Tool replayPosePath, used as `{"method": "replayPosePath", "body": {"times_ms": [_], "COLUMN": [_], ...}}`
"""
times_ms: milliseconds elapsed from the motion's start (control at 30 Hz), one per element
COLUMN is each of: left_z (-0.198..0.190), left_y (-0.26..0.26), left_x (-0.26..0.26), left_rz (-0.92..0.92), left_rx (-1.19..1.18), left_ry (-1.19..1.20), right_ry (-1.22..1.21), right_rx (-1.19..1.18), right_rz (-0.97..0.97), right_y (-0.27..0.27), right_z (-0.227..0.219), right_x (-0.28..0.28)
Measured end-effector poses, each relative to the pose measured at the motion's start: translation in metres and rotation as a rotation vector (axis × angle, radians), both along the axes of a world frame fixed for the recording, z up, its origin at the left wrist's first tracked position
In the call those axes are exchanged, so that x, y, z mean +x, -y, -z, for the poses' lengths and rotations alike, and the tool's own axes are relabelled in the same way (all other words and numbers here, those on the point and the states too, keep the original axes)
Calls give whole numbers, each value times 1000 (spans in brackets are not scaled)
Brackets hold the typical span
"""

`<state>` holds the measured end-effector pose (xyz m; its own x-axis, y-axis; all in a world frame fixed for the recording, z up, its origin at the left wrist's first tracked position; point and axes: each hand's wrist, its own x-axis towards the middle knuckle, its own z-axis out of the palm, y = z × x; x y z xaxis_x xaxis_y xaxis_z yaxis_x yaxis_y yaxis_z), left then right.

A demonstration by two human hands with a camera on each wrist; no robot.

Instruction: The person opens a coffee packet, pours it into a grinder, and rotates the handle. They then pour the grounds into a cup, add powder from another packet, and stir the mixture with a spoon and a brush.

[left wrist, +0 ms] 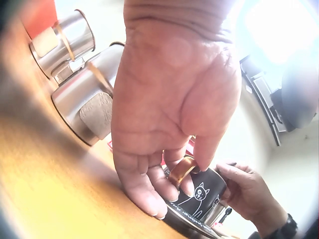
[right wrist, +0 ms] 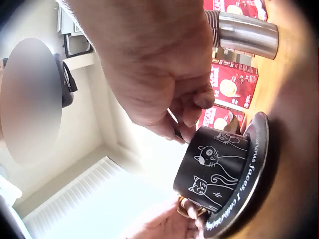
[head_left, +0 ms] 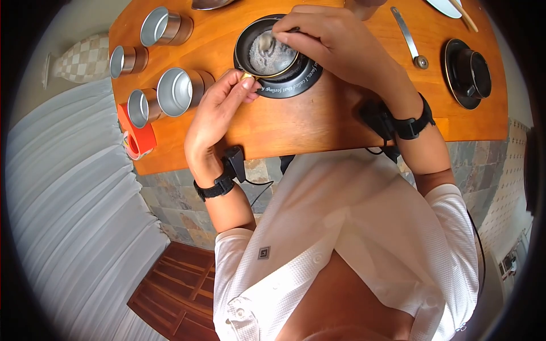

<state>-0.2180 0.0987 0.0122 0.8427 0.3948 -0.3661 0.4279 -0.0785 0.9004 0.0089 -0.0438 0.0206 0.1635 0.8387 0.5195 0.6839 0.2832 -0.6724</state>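
A black cup (right wrist: 212, 167) with white cat drawings stands on a black saucer (head_left: 284, 89) with white lettering. Its gold handle (left wrist: 182, 170) is pinched between the thumb and fingers of my left hand (head_left: 219, 105). Over the far right of the rim, my right hand (head_left: 333, 37) grips a spoon (head_left: 265, 43), whose bowl dips into the cup. Pale, frothy-looking or grainy contents (head_left: 278, 59) lie inside around the spoon. Most of the spoon's handle is hidden by my right fingers.
Several metal canisters (head_left: 181, 94) stand at the table's left, near an orange-red object (head_left: 136, 133). On the right are a long-handled metal scoop (head_left: 406, 34) and another black cup (head_left: 480, 74) with its saucer (head_left: 453, 71). Red boxes (right wrist: 234, 84) stand beyond the cup.
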Motion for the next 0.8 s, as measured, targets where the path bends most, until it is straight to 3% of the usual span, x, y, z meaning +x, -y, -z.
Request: {"method": "replayPosePath", "body": {"times_ms": [133,267,467,533,567,633,767,800], "left_z": [-1,3,7,8,8,10,11,11], "left_y": [0,-6,-6,-7,-7,-8,-9,-9], "left_x": [0,-1,-1,-1,-2,-2,-2,-3], "left_rz": [19,90,93,99,95,89,116,120], "left_rx": [2,5,9,8,6,3,27,44], "left_ry": [4,27,70,84,81,86,76,73], "right_ry": [181,238,-35,203,212,229,282,202], "right_rx": [45,-3,-28,43,42,-90,-177,-231], "right_rz": [140,126,53,98,98,217,275,270], "right_y": [4,8,-6,-7,-5,0,9,9], "right_z": [-6,-19,-23,-31,-33,-36,-52,-55], "right_x": [-1,-6,-20,-21,-21,-21,-33,-36]}}
